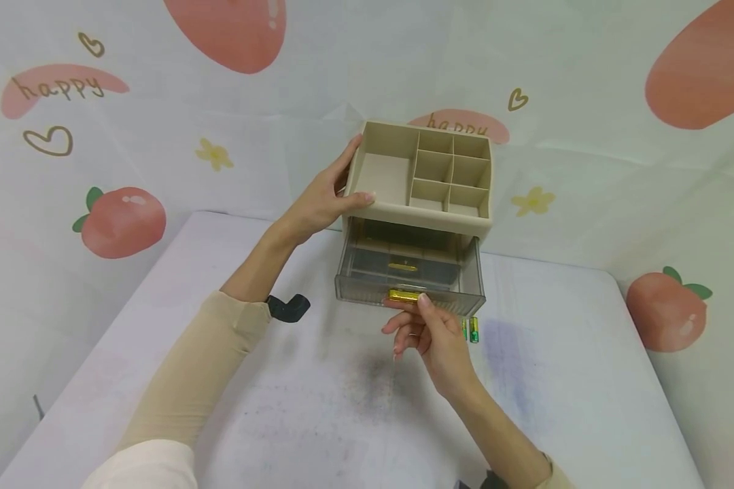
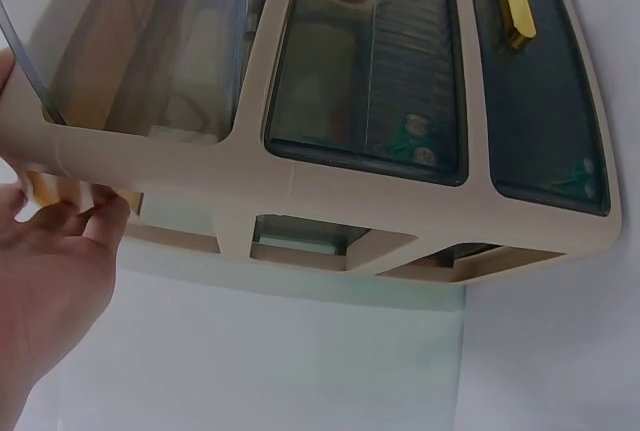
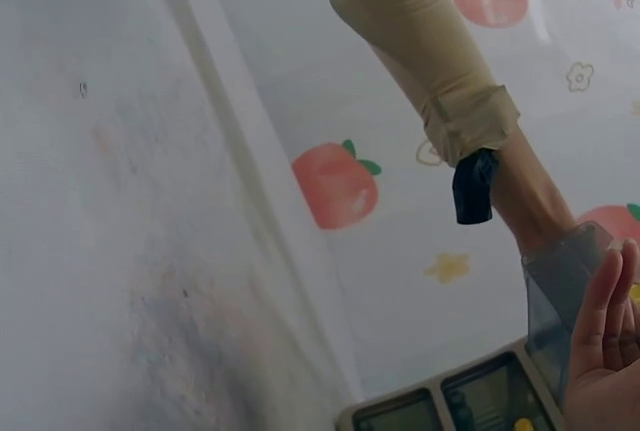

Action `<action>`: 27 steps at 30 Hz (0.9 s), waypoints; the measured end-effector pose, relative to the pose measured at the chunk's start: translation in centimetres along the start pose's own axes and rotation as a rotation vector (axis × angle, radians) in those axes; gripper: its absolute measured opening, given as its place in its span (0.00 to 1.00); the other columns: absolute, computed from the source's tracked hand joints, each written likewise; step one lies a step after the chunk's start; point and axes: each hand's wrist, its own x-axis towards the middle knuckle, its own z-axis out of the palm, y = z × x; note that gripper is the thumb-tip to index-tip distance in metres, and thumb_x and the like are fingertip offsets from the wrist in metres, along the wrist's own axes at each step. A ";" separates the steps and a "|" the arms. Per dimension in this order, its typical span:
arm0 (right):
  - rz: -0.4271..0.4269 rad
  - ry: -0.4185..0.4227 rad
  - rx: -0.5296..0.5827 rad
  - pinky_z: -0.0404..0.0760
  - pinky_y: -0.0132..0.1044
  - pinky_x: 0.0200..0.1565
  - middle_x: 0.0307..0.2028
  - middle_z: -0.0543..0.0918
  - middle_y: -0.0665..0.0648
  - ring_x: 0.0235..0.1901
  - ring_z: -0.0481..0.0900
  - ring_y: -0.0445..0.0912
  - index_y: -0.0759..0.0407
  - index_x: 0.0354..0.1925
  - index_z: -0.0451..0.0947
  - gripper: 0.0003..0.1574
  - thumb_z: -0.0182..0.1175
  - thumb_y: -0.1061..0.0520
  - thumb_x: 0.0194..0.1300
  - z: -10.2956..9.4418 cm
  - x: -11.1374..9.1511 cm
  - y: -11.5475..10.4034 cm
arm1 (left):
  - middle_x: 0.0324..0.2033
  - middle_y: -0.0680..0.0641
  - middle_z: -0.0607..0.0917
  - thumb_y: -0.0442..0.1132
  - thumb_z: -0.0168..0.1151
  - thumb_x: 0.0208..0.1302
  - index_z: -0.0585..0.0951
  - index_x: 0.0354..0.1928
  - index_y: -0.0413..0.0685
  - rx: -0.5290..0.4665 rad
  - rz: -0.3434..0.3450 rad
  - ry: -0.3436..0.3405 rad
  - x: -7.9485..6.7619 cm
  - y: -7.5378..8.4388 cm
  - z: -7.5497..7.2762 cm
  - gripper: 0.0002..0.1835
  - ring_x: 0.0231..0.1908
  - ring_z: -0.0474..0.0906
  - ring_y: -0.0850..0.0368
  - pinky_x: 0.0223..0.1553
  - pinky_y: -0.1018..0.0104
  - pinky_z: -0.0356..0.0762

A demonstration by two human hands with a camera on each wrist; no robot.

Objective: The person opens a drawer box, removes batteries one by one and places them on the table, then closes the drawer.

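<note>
A beige desktop drawer organizer [image 1: 418, 216] stands near the back of the table, with open compartments on top. Its smoky clear top drawer [image 1: 359, 288] is pulled out toward me. My left hand [image 1: 324, 200] grips the organizer's left side, thumb on the top front rim. With thumb and index finger, my right hand [image 1: 443, 343] pinches the drawer's gold handle [image 1: 402, 296]; the other fingers are loosely bent. Two lower drawers with gold handles [image 2: 515, 3] appear closed in the left wrist view. The right wrist view shows only part of the right hand [image 3: 610, 361].
Two green batteries [image 1: 474, 330] stand or lie by the drawer's right front corner, one partly hidden by my right hand. The white table [image 1: 318, 401] carries dark smudges. Behind it hangs a fruit-printed cloth [image 1: 281, 136]. A black strap [image 1: 289, 308] sits at my left wrist.
</note>
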 end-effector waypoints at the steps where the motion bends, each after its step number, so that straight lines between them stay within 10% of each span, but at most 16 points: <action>1: 0.000 0.001 0.000 0.80 0.35 0.27 0.30 0.87 0.52 0.20 0.79 0.41 0.74 0.52 0.80 0.30 0.38 0.52 0.82 0.0 0.1 0.0 | 0.74 0.38 0.56 0.32 0.61 0.66 0.41 0.80 0.51 -0.004 -0.001 -0.002 -0.2 0.3 0.1 0.50 0.65 0.61 0.43 0.61 0.60 0.65; 27: 0.021 0.033 -0.016 0.80 0.35 0.29 0.30 0.87 0.53 0.21 0.79 0.42 0.75 0.53 0.78 0.33 0.39 0.48 0.82 -0.8 1.7 -0.2 | 0.75 0.40 0.54 0.33 0.61 0.66 0.43 0.80 0.51 -0.021 -0.001 -0.002 -0.4 0.7 0.0 0.48 0.70 0.58 0.44 0.63 0.55 0.64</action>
